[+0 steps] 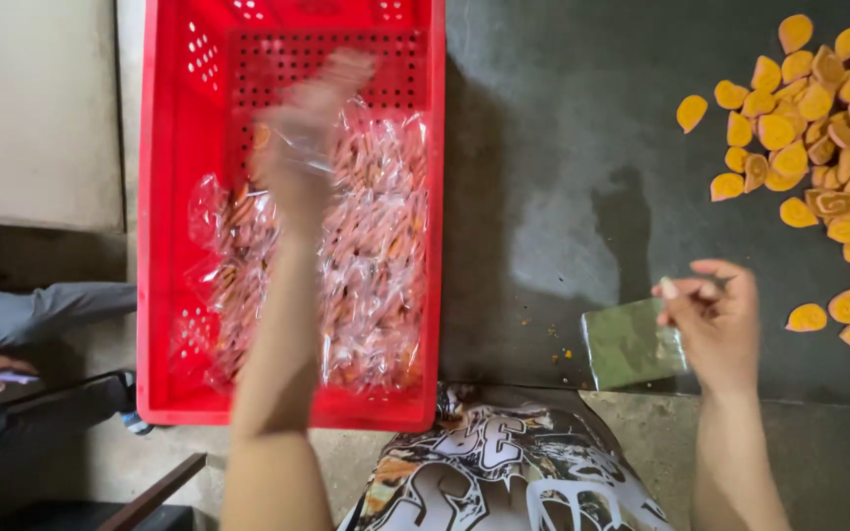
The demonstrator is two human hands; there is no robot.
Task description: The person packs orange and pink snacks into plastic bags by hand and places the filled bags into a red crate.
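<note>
The left hand (pixel 305 138) is blurred above the red crate (pixel 164 246), fingers curled around a small clear packet (pixel 292 146). Below and around it lie more filled clear bags (pixel 376 256) inside the crate. The right hand (pixel 715 320) pinches the edge of a greenish flat bag (pixel 630 344). Just beyond it, to the right, orange clay lamps (pixel 838 147) are heaped on the dark table (pixel 563 147).
</note>
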